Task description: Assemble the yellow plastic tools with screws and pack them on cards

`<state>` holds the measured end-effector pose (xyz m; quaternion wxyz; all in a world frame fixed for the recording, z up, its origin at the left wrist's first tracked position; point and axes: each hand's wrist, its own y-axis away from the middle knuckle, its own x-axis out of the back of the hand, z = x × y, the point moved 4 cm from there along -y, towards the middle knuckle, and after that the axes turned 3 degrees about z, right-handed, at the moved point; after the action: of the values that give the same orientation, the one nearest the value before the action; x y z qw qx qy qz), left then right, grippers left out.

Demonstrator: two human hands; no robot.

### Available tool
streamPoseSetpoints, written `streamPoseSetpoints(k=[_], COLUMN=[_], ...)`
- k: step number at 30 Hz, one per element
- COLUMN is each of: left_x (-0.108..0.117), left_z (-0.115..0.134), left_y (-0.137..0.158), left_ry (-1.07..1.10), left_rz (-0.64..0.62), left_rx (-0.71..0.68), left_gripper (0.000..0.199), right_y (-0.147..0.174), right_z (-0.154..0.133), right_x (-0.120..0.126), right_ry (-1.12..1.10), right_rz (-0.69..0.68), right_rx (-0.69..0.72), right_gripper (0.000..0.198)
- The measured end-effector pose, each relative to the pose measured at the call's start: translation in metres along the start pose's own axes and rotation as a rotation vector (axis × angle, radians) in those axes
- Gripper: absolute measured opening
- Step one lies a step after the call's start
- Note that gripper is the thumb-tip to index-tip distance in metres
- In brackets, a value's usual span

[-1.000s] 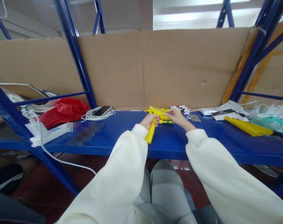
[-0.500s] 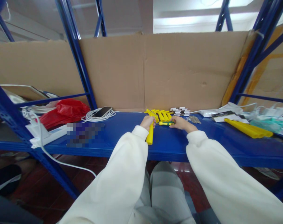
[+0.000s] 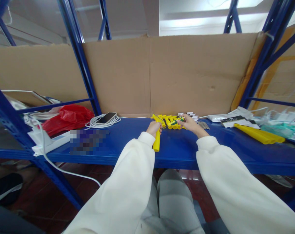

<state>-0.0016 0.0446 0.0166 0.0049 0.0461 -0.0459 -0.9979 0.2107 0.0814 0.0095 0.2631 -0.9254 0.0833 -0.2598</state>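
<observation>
My left hand [image 3: 153,128] is closed around a yellow tube [image 3: 156,143], whose lower end points toward the shelf's front edge. My right hand [image 3: 189,123] grips a screwdriver with a green and yellow handle [image 3: 176,122], its shaft side toward my left hand. Just behind the hands, several yellow tube pieces [image 3: 167,120] lie side by side on the blue shelf. Partly covered by my right hand are small white and dark pieces [image 3: 192,114]. A small flat packet [image 3: 203,125] lies right of that hand.
On the left are a phone [image 3: 107,117] on a coiled white cable, a red plastic bag [image 3: 67,117] and a white power strip [image 3: 57,139]. More long yellow tubes [image 3: 259,134] and face masks [image 3: 281,125] lie on the right. A cardboard sheet [image 3: 186,74] stands behind.
My right hand has lifted the screwdriver up and away from the front edge, tilting its handle upward to the right. My left hand stays in place with the yellow tube.
</observation>
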Motion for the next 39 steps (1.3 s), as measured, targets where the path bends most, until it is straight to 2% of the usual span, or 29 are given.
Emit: streamPoseSetpoints(k=[6,12,16,22,28,39], left_x=[0.0,0.0,0.0,-0.002,-0.002,-0.001], left_z=[0.0,0.001,0.001,0.0,-0.001,-0.004], left_y=[-0.001,0.0,0.002,0.004,0.001,-0.003], left_ry=[0.001,-0.019,-0.024,-0.023,-0.01,0.007], left_rz=[-0.003,-0.001,0.005,-0.053,-0.087,-0.063], left_rx=[0.008,0.01,0.007,0.034,0.05,0.064], left_gripper=[0.015,0.019,0.024,0.023,0.021,0.02], right_y=[-0.001,-0.003,-0.003,-0.001,0.001,-0.001], right_z=[-0.006,-0.002,-0.006,-0.011,-0.011,-0.009], right_x=[0.003,0.013,0.018,0.017,0.014,0.015], right_ry=[-0.133,-0.232,-0.322,-0.386,-0.337,-0.314], right_rz=[0.129,0.333,0.398,0.42,0.369,0.374], right_rx=[-0.035,0.026,0.028,-0.007,-0.026,-0.027], right_gripper=[0.031,0.045,0.05,0.053,0.053,0.053])
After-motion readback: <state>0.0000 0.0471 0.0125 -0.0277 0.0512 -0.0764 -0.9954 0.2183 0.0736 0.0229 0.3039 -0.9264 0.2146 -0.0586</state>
